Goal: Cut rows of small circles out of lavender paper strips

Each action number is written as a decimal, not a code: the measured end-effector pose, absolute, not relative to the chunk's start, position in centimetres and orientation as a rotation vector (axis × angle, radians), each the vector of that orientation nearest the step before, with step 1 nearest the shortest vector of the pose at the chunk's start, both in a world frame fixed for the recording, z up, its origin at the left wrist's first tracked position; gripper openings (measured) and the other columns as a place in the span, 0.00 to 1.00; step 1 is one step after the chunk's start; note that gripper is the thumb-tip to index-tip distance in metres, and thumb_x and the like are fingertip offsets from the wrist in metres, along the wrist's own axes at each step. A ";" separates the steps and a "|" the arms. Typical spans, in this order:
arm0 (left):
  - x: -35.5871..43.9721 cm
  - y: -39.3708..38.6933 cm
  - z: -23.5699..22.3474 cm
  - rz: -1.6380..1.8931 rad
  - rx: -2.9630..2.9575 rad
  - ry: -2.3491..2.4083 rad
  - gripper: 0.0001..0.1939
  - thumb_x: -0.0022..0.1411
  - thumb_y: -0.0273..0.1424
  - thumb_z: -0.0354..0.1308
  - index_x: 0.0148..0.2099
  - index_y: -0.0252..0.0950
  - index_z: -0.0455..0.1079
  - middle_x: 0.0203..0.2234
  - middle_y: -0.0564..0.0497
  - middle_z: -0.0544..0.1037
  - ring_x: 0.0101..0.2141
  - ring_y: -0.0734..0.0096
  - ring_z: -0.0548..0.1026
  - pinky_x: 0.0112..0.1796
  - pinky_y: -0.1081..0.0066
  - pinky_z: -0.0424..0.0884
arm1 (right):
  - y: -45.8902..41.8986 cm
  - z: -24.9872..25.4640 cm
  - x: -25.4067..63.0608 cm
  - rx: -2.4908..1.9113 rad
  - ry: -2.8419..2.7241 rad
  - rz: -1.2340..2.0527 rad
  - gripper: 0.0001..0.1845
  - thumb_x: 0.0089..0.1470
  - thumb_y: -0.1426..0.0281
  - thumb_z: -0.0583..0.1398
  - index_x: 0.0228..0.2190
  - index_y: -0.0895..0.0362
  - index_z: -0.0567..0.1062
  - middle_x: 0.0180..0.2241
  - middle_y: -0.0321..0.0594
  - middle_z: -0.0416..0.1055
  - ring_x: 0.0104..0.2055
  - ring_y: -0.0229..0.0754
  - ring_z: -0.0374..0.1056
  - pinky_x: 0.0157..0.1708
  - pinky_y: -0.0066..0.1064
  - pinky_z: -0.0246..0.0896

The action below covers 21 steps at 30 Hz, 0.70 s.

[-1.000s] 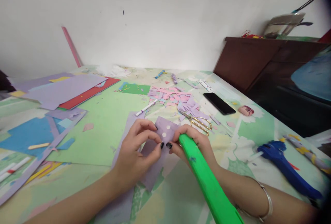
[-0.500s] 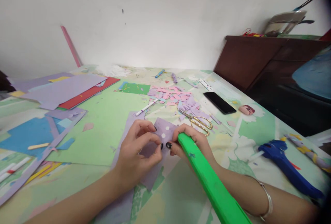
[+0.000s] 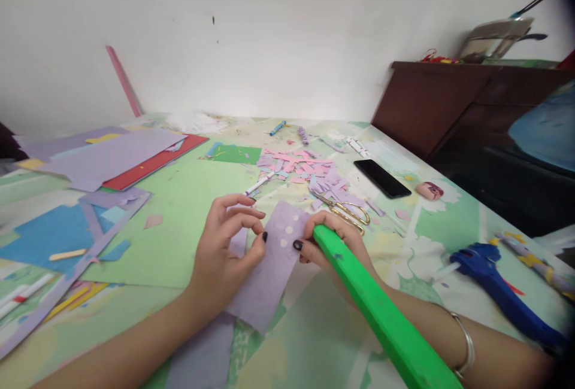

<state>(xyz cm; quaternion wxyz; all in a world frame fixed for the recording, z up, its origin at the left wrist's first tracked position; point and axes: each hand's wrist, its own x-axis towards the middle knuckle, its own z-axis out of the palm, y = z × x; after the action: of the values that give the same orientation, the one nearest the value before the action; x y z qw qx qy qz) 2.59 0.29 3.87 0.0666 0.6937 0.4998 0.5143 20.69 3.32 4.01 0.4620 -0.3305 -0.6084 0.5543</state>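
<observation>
My right hand (image 3: 335,239) grips a long bright green bar (image 3: 381,311), and its thumb and finger pinch the edge of a purple paper strip (image 3: 265,281). Several small white dots (image 3: 288,230) sit in a slanting row near the strip's top edge. To the left of the strip is my left hand (image 3: 227,248), its thumb and index tips pressed together and the other fingers curved apart. Whether a tiny thing is between those tips I cannot make out. Beneath lies another purple paper piece (image 3: 202,356), partly covered by my left wrist.
Gold-handled scissors (image 3: 345,209) lie beyond my right hand, by pink and purple paper scraps (image 3: 296,164). A phone (image 3: 381,178) and a blue glue gun (image 3: 498,287) are on the right. Left are a light green sheet (image 3: 166,227), a blue sheet (image 3: 45,236) and a white marker (image 3: 259,184).
My left hand has drawn back leftward from the dots, uncovering more of the purple strip. The lowest white dot now shows plainly. My right hand has shifted slightly, still holding the strip and green bar.
</observation>
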 end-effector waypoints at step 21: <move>2.5 1.2 3.9 0.944 1.238 1.117 0.11 0.53 0.34 0.64 0.40 0.39 0.73 0.33 0.51 0.80 0.32 0.66 0.77 0.29 0.72 0.72 | 5.1 2.0 21.1 -0.855 -1.714 1.227 0.05 0.50 0.72 0.60 0.30 0.56 0.67 0.27 0.33 0.69 0.30 0.36 0.65 0.31 0.28 0.61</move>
<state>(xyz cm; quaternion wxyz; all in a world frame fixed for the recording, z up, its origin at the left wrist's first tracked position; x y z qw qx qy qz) 2.51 1.17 3.90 0.5752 0.5285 0.4768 0.4030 21.13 5.06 1.99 0.4200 -0.3411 -0.6839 0.4895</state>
